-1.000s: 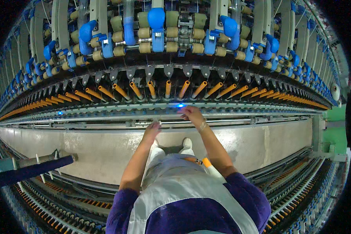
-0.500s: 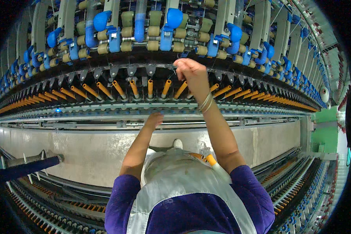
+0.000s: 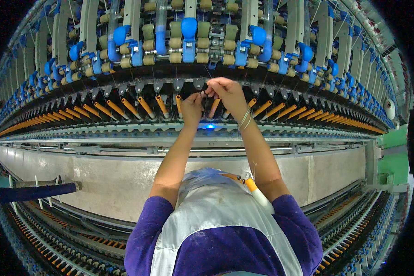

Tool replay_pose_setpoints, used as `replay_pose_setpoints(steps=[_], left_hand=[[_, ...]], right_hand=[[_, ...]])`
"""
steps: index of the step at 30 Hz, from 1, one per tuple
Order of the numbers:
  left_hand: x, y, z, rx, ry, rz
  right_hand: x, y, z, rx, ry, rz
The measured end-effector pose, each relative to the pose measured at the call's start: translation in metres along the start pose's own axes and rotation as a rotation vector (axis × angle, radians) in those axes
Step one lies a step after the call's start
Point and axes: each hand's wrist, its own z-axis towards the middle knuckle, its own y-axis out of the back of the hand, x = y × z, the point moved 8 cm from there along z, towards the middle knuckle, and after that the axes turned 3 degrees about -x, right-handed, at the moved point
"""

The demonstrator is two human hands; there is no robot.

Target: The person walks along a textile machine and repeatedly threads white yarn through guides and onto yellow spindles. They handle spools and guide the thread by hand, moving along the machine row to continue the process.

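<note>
Both my hands meet over the row of orange bobbins on a spinning frame. My left hand (image 3: 192, 109) is closed in a pinch beside an orange bobbin (image 3: 179, 106). My right hand (image 3: 226, 95) is closed too, thumb and fingertips together, just right of the left one and above another orange bobbin (image 3: 214, 107). A tiny pale bit shows between the fingertips; it is too small to name. Behind the hands runs a row of dark thread guides (image 3: 178, 84). Light cords circle my right wrist.
Blue clamps (image 3: 189, 28) and tan rollers (image 3: 175, 57) stand above the bobbins. A blue light (image 3: 210, 126) glows on the grey rail below. In my apron pocket sits an orange-and-white bobbin (image 3: 259, 195). Behind me are another machine row and a dark blue roller (image 3: 34, 192).
My left hand has risen from near the lower rail to meet my right hand. The right hand has come down slightly. The blue light has shifted right along the rail.
</note>
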Motion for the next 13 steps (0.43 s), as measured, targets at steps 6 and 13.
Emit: replay_pose_setpoints(steps=[6,13], left_hand=[[-0.044,0.028,-0.061,-0.042,-0.611,0.438],[-0.037,0.021,0.037,-0.224,-0.277,0.277]], right_hand=[[-0.043,0.008,-0.018,0.023,-0.229,0.037],[-0.021,0.009,-0.019,-0.041,-0.055,0.000]])
